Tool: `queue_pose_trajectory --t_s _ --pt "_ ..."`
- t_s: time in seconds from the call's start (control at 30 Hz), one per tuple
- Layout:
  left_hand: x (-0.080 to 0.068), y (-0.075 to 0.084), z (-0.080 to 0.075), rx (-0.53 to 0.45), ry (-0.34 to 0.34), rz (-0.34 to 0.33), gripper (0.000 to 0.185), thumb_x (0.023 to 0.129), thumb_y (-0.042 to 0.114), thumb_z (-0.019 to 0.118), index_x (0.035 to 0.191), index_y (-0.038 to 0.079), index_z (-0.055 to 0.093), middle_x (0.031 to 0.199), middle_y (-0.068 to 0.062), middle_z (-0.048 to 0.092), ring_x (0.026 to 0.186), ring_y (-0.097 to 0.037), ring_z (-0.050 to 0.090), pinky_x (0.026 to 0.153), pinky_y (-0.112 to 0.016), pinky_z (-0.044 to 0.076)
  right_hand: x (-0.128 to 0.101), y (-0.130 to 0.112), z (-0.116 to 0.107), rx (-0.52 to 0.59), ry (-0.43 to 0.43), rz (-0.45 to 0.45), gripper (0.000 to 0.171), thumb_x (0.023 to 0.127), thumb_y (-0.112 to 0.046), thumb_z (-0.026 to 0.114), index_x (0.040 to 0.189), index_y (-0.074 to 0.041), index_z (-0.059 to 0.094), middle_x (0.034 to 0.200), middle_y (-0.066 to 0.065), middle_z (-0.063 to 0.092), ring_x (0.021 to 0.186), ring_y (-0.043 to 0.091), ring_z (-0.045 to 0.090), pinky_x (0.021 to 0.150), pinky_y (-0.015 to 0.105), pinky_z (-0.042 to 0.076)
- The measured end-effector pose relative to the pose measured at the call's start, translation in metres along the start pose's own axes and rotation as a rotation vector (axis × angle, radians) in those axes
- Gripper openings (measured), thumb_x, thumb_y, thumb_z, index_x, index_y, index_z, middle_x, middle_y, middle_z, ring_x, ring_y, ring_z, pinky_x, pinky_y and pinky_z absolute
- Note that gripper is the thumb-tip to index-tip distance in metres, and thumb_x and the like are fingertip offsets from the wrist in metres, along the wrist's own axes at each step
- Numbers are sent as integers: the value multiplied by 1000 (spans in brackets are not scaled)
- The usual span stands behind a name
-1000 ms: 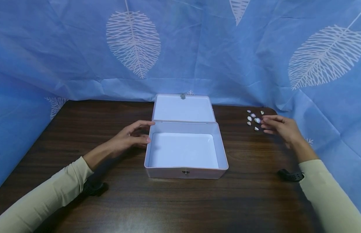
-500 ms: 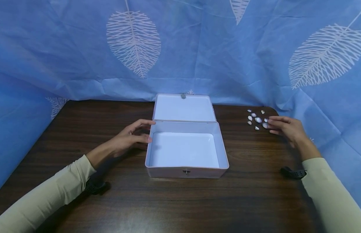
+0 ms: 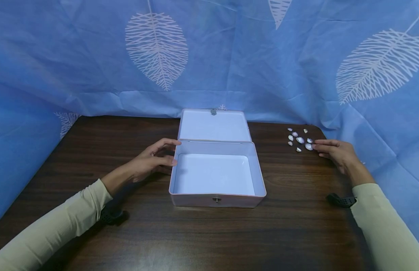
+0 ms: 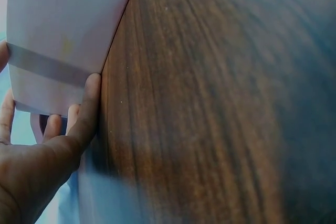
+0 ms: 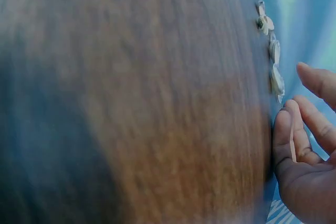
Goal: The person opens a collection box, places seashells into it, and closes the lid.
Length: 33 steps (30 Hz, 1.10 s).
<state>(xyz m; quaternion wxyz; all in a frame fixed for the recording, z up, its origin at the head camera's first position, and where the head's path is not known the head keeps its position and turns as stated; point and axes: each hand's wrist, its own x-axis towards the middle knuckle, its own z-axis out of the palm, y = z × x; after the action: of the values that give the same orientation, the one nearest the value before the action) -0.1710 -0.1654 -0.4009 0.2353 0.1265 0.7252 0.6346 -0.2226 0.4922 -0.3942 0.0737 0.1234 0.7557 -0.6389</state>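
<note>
A white rectangular box point(image 3: 216, 201) with a front latch stands mid-table, its lid point(image 3: 213, 126) folded back and nothing inside. My left hand point(image 3: 153, 160) rests against the box's left wall, fingers spread along the rim and side. In the left wrist view, fingertips point(image 4: 92, 85) touch the box side point(image 4: 58, 30) low by the table. Several small whitish seashells point(image 3: 300, 140) lie at the table's far right. My right hand point(image 3: 338, 152) is just right of them, fingertips beside the nearest shell point(image 3: 308, 146). In the right wrist view, its fingers hold nothing visible beside the shells point(image 5: 277, 80).
The dark wooden table point(image 3: 209, 237) reaches back to a blue cloth point(image 3: 216, 56) with white leaf prints. Its rounded far right corner lies close to the shells. A black strap point(image 3: 341, 201) hangs under the right wrist, another dark strap point(image 3: 113, 217) under the left.
My right hand has shifted slightly right, away from the shell group. Two shells its fingers covered now show on the table. The left hand stays at the box.
</note>
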Motion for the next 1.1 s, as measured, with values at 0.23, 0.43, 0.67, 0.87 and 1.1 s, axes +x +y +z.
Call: queue_pose_trajectory --t_s 0.23,0.43,0.67,0.87,1.1 --pt "1 1 0 -3 -6 7 70 104 16 79 167 20 47 171 -20 39 145 -45 56 107 -53 62 3 1 -5 -263 10 29 19 102 -27 88 114 -41 84 99 -36 76 90 -12 71 80 13 60" --pt "-1 1 -1 -13 -9 12 71 106 14 77 169 19 45 172 -20 40 147 -45 60 107 -52 62 6 -3 -2 -511 29 0 46 96 -44 93 134 -26 76 91 -38 73 90 -18 65 80 8 55" --pt "-2 0 -3 4 1 8 70 106 15 78 168 22 46 172 -19 40 143 -42 59 106 -52 62 9 -4 3 -594 69 -15 32 92 -47 96 116 -34 80 82 -40 69 86 -18 61 78 6 50" --pt "-1 -1 -1 -6 -2 -7 71 105 16 78 169 21 46 172 -20 38 143 -43 55 107 -52 62 9 -1 1 -638 79 14 30 91 -54 94 114 -38 81 82 -41 67 92 -12 59 81 12 48" --pt "-2 1 0 -11 -7 -12 72 104 16 78 169 20 46 172 -20 37 146 -44 52 108 -53 62 8 -1 1 -680 96 41 47 91 -62 91 123 -28 85 152 12 64 142 37 54 106 44 51"
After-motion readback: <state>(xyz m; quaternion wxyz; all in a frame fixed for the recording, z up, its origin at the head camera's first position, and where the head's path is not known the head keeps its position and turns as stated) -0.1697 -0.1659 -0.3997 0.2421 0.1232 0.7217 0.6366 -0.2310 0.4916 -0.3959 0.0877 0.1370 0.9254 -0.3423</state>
